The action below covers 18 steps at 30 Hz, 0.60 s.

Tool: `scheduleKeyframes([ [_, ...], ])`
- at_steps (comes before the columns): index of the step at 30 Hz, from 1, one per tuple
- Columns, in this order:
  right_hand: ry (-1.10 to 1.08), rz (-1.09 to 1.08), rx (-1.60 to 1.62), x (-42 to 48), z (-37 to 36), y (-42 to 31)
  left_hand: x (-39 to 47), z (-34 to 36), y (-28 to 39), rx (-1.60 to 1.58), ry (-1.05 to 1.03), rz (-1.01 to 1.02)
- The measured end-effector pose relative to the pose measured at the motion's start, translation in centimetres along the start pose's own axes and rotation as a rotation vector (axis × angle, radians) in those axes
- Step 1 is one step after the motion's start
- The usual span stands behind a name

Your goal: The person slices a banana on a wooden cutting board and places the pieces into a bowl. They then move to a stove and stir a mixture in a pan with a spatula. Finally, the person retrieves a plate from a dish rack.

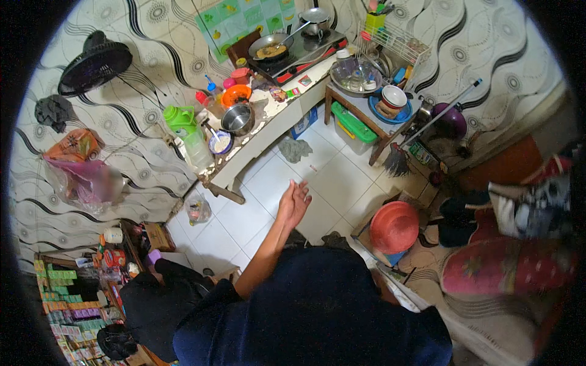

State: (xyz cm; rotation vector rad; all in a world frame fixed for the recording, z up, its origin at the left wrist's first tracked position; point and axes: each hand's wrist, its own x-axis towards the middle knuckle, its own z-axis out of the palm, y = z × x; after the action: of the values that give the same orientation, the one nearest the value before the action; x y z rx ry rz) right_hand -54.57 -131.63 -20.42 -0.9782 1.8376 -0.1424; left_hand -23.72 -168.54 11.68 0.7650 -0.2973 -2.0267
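Note:
My left hand (295, 203) is held out over the white tiled floor (261, 219), holding nothing, its fingers partly spread. My right hand is out of view. Beyond the left hand stands a worn counter (274, 123). On its gas stove (297, 59), food fries in a wok (271, 47) with a long-handled utensil resting in it. A lidded pot (316, 22) sits on the other burner. Nearer on the counter are a steel pot (237, 120), an orange plate (236, 94) and a bowl (220, 142) of whitish contents with a spoon.
A green jug (181, 121) stands at the counter's left end. Right of the counter, a small table (352, 98) bears a basin of dishes (355, 75). A broom (398, 160) leans beyond it. A red basin (394, 227) sits to the right; a dark-clothed shape (158, 306), perhaps a person, is lower left.

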Motion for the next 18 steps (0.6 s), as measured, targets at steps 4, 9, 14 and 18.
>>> scheduleKeyframes([
  [4,0.264,-0.479,0.248,14.8,-18.1,-6.6,8.1,5.2,0.6,-0.041,-0.082,0.052],
  [9,0.186,-0.630,0.737,22.4,-32.9,-29.2,15.6,3.6,6.2,0.046,-0.084,0.140],
  [14,0.200,-0.844,0.608,24.6,-36.2,-37.7,25.7,4.2,8.2,-0.025,-0.075,0.052],
  [18,0.315,-0.555,0.595,26.9,-35.8,-42.3,34.0,6.8,11.3,0.026,-0.060,0.004],
])
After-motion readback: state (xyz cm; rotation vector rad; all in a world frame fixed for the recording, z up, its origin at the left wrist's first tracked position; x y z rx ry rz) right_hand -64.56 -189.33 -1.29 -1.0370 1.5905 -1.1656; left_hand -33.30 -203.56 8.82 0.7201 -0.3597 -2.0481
